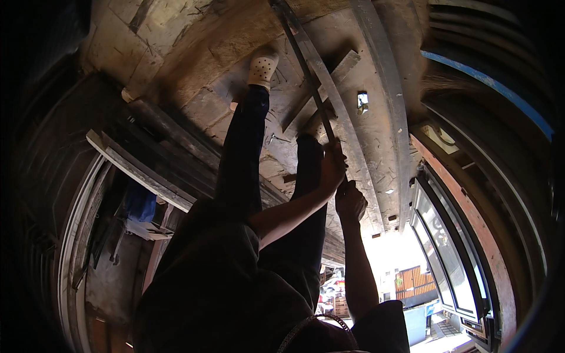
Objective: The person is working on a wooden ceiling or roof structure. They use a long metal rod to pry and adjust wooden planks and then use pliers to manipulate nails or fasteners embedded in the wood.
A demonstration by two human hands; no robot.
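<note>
A long, thin dark bar (305,69) runs from the far top of the view down to my hands; I cannot tell whether it is metal or wood. My left hand (333,167) is closed around it, and my right hand (351,203) grips lower, closer to my body. Along the bar's right side lies a long grey wooden plank (338,100) on the floor. A shorter board (341,67) crosses at a slant beneath the plank and bar. The fingers are in shadow.
My foot in a pale clog (262,69) stands on the worn wooden floor (206,109), among scattered nails and splinters. Another long plank (385,76) lies to the right, near a hole (362,102) in the floor. Stacked timber (170,126) is at left; a bright opening shows at lower right.
</note>
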